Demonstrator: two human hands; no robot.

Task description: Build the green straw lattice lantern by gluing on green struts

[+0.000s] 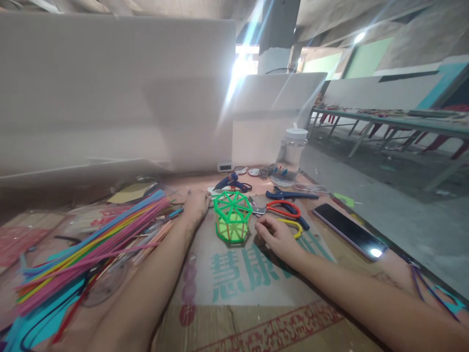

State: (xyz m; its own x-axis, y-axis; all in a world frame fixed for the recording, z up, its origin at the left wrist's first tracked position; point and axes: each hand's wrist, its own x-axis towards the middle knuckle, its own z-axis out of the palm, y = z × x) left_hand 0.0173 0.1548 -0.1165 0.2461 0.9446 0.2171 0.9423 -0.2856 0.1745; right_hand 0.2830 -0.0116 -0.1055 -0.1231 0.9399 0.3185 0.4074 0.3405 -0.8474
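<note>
Finding the green cage (234, 210) upright on the printed sheet (234, 278), between the two hands and near both. Cannot make out any object in the left hand (197, 208), nor rule one out, with fingertips stretched forward near the nozzle end of the glue gun (231, 183). Seeing the right hand (274, 237) curled just beside the cage, thumb and forefinger close together, but unable to tell a bare pinch from a hold on something thin. Could tip or dent the cage with a sideways sweep of the right knuckles, given so narrow a gap. Could also burn the left fingertips by brushing the nozzle, if hot, or snag the scissors (260, 210) behind the right hand and drive the blades into the cage. Might drag the fuzzy sticks (98, 239) out of line with the left forearm. As for containers, noting a clear jar (292, 151) with a white lid at the back right, with contents too washed out to judge; catching small blue and red bits (281, 171) low down there, without telling inside from in front. Looking into the cage, finding a pale green panel (234, 229) near the bottom and nothing else discernible.
</note>
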